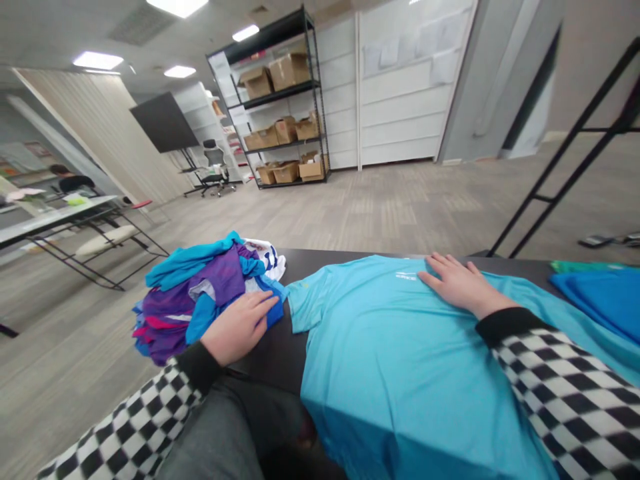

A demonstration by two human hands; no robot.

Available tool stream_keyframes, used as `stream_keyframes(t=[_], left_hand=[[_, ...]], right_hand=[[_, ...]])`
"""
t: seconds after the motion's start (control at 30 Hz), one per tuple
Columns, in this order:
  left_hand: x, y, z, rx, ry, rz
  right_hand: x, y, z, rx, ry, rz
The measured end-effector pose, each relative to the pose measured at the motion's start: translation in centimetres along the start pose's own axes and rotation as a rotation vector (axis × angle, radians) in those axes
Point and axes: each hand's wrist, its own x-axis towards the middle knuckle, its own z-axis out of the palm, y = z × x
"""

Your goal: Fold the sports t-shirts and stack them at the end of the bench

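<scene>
A light blue T-shirt (pixel 380 340) with small white lettering on its chest lies spread over the dark table (pixel 280 360), its lower part hanging over the near edge. My right hand (pixel 457 283) rests flat on the shirt's upper part, beside the lettering, fingers apart. To the left, my left hand (pixel 243 327) is at the near side of a heap of crumpled clothes (pixel 215 280) in purple, blue and white. Its fingers are stretched out over a blue piece of cloth, without a visible grip.
Folded blue garments (pixel 605 300) lie at the table's right end, with green cloth behind them. A black metal frame (pixel 555 180) stands beyond at right. Farther back are a shelf rack (pixel 320 87) with cardboard boxes, an office chair (pixel 215 170), and a person (pixel 73 181) at far left.
</scene>
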Motion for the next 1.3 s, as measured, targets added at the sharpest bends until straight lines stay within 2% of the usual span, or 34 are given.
stream_keyframes(t=[0.07,0.17,0.27,0.33,0.4,0.47,0.57,0.7,0.87,1.03,1.13,1.2,1.3], left_hand=[[1.0,0.3,0.8,-0.009,-0.072,0.014],[0.9,-0.6,1.0,0.103,-0.124,-0.100],[0.1,-0.8,0.2,0.207,-0.118,-0.193],[0.2,0.3,-0.3,0.212,-0.060,-0.228],[1.3,2.3,-0.5,0.103,0.052,-0.193],[3.2,4.2,0.0,-0.090,0.138,-0.083],[6.6,5.5,1.3,-0.275,0.092,-0.025],[9.7,3.6,2.8,-0.177,-0.007,-0.158],[10.6,0.5,4.0,-0.098,0.047,-0.214],[11.0,-1.0,5.2,-0.084,0.084,-0.211],[11.7,-0.9,5.1,-0.052,0.088,-0.243],[12.2,0.0,4.9,-0.041,0.117,-0.250],[12.8,2.4,4.9,-0.134,0.162,-0.121]], right_hand=[[-0.1,0.0,-0.1,0.004,-0.003,-0.004],[-0.3,-0.2,-0.3,0.009,-0.013,-0.002],[-0.3,-0.5,-0.5,0.007,-0.012,0.002],[-0.4,-0.5,-0.5,0.007,-0.017,0.004],[-0.4,-0.6,-0.6,0.009,-0.022,0.003],[-0.4,-0.6,-0.7,0.009,-0.022,0.002],[-0.5,-0.7,-0.9,0.000,-0.032,0.010],[-0.7,-1.1,-1.3,-0.010,-0.051,0.015],[-0.7,-1.1,-1.1,-0.005,-0.031,0.009],[-0.6,-0.9,-0.8,-0.006,-0.023,0.001],[-0.7,-1.0,-0.9,-0.012,-0.029,0.010],[-0.7,-1.1,-1.0,-0.012,-0.028,0.009],[-0.6,-1.1,-1.0,-0.008,-0.028,0.001]])
